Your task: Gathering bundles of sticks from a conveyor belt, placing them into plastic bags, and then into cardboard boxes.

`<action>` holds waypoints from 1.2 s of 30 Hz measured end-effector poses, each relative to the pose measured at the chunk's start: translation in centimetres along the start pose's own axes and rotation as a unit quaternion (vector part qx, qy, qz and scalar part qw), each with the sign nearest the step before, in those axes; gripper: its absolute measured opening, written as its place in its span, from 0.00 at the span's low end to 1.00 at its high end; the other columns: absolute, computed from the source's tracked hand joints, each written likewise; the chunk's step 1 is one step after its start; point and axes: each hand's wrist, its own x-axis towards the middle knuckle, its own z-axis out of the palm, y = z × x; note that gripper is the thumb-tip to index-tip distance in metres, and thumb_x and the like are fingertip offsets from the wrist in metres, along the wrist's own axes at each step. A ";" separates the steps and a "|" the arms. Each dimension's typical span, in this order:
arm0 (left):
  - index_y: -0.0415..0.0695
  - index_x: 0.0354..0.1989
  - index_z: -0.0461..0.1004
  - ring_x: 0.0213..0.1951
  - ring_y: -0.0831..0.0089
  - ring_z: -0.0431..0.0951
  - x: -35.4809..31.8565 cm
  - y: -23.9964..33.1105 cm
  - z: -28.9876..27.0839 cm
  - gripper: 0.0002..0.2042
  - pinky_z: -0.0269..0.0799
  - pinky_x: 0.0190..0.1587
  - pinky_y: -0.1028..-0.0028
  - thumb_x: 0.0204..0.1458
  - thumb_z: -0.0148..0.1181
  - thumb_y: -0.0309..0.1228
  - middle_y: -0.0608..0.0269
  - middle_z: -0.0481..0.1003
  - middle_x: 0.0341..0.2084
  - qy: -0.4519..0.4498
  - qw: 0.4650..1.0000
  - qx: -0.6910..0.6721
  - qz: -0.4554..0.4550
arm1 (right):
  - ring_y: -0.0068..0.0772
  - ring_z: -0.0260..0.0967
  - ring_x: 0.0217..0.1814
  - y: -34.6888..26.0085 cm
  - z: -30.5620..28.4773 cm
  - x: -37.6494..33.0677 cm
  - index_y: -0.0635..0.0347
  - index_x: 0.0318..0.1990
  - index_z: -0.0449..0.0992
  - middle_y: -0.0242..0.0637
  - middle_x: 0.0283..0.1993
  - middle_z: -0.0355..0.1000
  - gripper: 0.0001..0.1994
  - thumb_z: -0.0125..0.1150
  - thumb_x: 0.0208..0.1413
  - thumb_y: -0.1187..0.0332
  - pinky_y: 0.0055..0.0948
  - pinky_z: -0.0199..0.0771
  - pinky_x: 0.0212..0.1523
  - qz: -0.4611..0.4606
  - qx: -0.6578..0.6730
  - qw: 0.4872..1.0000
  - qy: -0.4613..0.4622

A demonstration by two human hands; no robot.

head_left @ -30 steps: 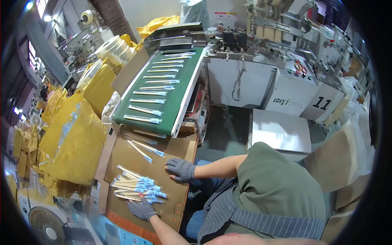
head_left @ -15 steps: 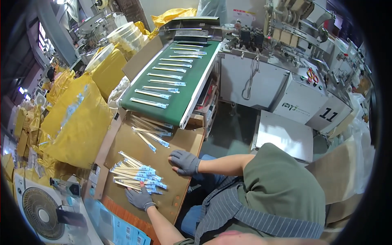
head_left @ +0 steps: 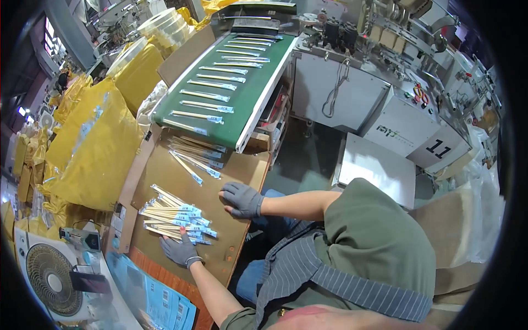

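My left hand [head_left: 179, 251], in a grey glove with bare fingertips, lies at the near edge of a pile of wrapped chopsticks [head_left: 175, 215]. Its fingers are stretched out and touch the lowest packets without closing on any. The chopsticks are pale wood in clear sleeves with light blue ends. Flat on the brown board [head_left: 228, 173], to the right of the pile, rests my gloved right hand [head_left: 242, 199], fingers apart and holding nothing. A looser group of wrapped chopsticks [head_left: 195, 157] lies beyond, below the belt's end.
A green conveyor belt [head_left: 181, 94] carries a spaced row of wrapped chopsticks toward the board. Yellow sacks [head_left: 91, 148] line the left side. A fan [head_left: 54, 281] and blue printed sheets [head_left: 151, 294] stand near left. White machine cabinets [head_left: 338, 91] are at the right.
The whole view has shifted a little, moving the scene up and left. Chopsticks on the belt have advanced, with the front one now at its end. Both hands keep their places.
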 end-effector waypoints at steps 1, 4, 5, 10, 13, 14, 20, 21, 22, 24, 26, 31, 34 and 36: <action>0.33 0.56 0.66 0.61 0.49 0.62 0.0 0.0 0.1 0.41 0.55 0.63 0.57 0.48 0.55 0.61 0.41 0.64 0.58 -0.003 1.000 0.001 -0.001 | 0.52 0.63 0.51 0.0 0.0 0.0 0.65 0.48 0.67 0.48 0.46 0.65 0.21 0.59 0.46 0.64 0.42 0.66 0.51 0.002 0.001 1.000 -0.002; 0.33 0.56 0.66 0.60 0.50 0.63 0.0 -0.1 0.2 0.41 0.55 0.62 0.57 0.48 0.55 0.61 0.41 0.65 0.57 0.007 1.000 -0.003 -0.004 | 0.52 0.63 0.51 0.0 0.1 0.1 0.65 0.48 0.67 0.48 0.46 0.65 0.22 0.59 0.46 0.64 0.42 0.67 0.51 -0.005 0.002 1.000 0.003; 0.33 0.56 0.66 0.60 0.50 0.63 0.0 -0.3 0.2 0.40 0.56 0.62 0.57 0.48 0.55 0.61 0.41 0.65 0.57 0.009 1.000 0.005 0.002 | 0.52 0.63 0.51 0.0 0.1 0.1 0.65 0.48 0.67 0.48 0.46 0.65 0.22 0.59 0.46 0.64 0.42 0.66 0.51 -0.007 0.001 1.000 0.005; 0.33 0.56 0.66 0.59 0.50 0.63 0.0 -0.1 0.1 0.39 0.56 0.62 0.57 0.48 0.57 0.59 0.41 0.65 0.57 0.008 1.000 0.008 0.012 | 0.52 0.63 0.51 0.0 -0.1 0.3 0.65 0.47 0.67 0.48 0.46 0.65 0.21 0.59 0.46 0.64 0.42 0.66 0.51 -0.003 0.006 1.000 -0.002; 0.33 0.57 0.65 0.60 0.50 0.63 0.0 -0.1 0.1 0.40 0.55 0.63 0.58 0.49 0.55 0.61 0.41 0.65 0.57 -0.001 1.000 0.011 0.010 | 0.52 0.63 0.51 0.0 -0.1 0.2 0.65 0.47 0.68 0.48 0.46 0.65 0.21 0.59 0.46 0.64 0.43 0.66 0.52 -0.006 0.003 1.000 0.003; 0.33 0.57 0.65 0.60 0.50 0.63 0.0 0.0 0.0 0.41 0.55 0.63 0.58 0.49 0.54 0.61 0.41 0.65 0.57 -0.002 1.000 0.011 0.009 | 0.52 0.63 0.52 0.0 -0.1 0.2 0.65 0.47 0.68 0.48 0.47 0.65 0.21 0.59 0.46 0.64 0.43 0.66 0.52 -0.006 0.001 1.000 0.003; 0.34 0.58 0.64 0.60 0.49 0.63 -0.3 -0.1 -0.1 0.41 0.55 0.63 0.58 0.50 0.52 0.61 0.41 0.64 0.58 -0.015 1.000 0.021 0.009 | 0.52 0.62 0.53 0.0 -0.1 0.1 0.65 0.47 0.68 0.48 0.47 0.65 0.21 0.59 0.46 0.64 0.43 0.65 0.54 -0.001 0.004 1.000 -0.004; 0.34 0.58 0.65 0.59 0.48 0.63 -0.3 0.2 -0.1 0.40 0.55 0.63 0.57 0.50 0.52 0.61 0.40 0.65 0.57 -0.011 1.000 0.016 0.017 | 0.52 0.62 0.53 0.0 -0.2 0.1 0.65 0.48 0.68 0.48 0.48 0.65 0.21 0.59 0.47 0.64 0.43 0.65 0.54 0.000 0.002 1.000 -0.002; 0.34 0.58 0.65 0.59 0.48 0.63 -0.3 0.7 -0.3 0.40 0.55 0.63 0.57 0.50 0.52 0.61 0.40 0.65 0.57 -0.012 1.000 0.018 0.015 | 0.52 0.62 0.53 0.1 -0.2 0.1 0.65 0.48 0.68 0.48 0.48 0.65 0.21 0.59 0.47 0.64 0.43 0.65 0.54 0.001 0.004 1.000 -0.004; 0.34 0.58 0.65 0.59 0.48 0.63 -0.2 1.7 -0.5 0.39 0.55 0.63 0.57 0.51 0.52 0.60 0.40 0.65 0.57 -0.016 0.999 0.017 0.028 | 0.52 0.62 0.54 0.2 -0.2 0.1 0.65 0.47 0.68 0.48 0.48 0.65 0.20 0.59 0.47 0.64 0.42 0.65 0.54 0.004 -0.002 1.000 0.006; 0.34 0.58 0.64 0.59 0.47 0.63 -0.2 1.9 0.2 0.39 0.55 0.62 0.57 0.51 0.52 0.60 0.39 0.65 0.57 -0.012 0.999 0.020 0.036 | 0.52 0.62 0.54 -0.3 -0.5 0.3 0.64 0.48 0.68 0.48 0.48 0.65 0.20 0.58 0.48 0.64 0.42 0.66 0.54 0.016 0.012 1.000 -0.004; 0.34 0.60 0.61 0.60 0.47 0.61 0.1 3.9 0.3 0.38 0.55 0.63 0.58 0.52 0.54 0.55 0.38 0.63 0.58 -0.033 0.999 0.010 0.039 | 0.50 0.65 0.58 -0.1 -2.8 1.0 0.61 0.53 0.69 0.46 0.54 0.67 0.20 0.59 0.52 0.68 0.41 0.67 0.57 -0.044 0.184 0.982 -0.004; 0.33 0.61 0.60 0.60 0.46 0.61 -0.2 2.5 1.3 0.37 0.54 0.63 0.57 0.52 0.54 0.53 0.38 0.63 0.58 -0.018 0.998 -0.031 0.041 | 0.52 0.63 0.60 3.5 -9.4 7.8 0.62 0.52 0.70 0.47 0.55 0.67 0.22 0.60 0.47 0.70 0.46 0.65 0.60 -0.185 0.093 0.977 0.058; 0.33 0.60 0.61 0.59 0.46 0.62 -0.4 2.5 1.5 0.35 0.55 0.62 0.57 0.53 0.56 0.50 0.38 0.63 0.57 -0.011 0.999 -0.008 0.043 | 0.54 0.66 0.56 8.7 -12.8 13.3 0.63 0.52 0.70 0.50 0.55 0.67 0.23 0.64 0.46 0.66 0.43 0.68 0.57 -0.117 -0.026 0.984 0.132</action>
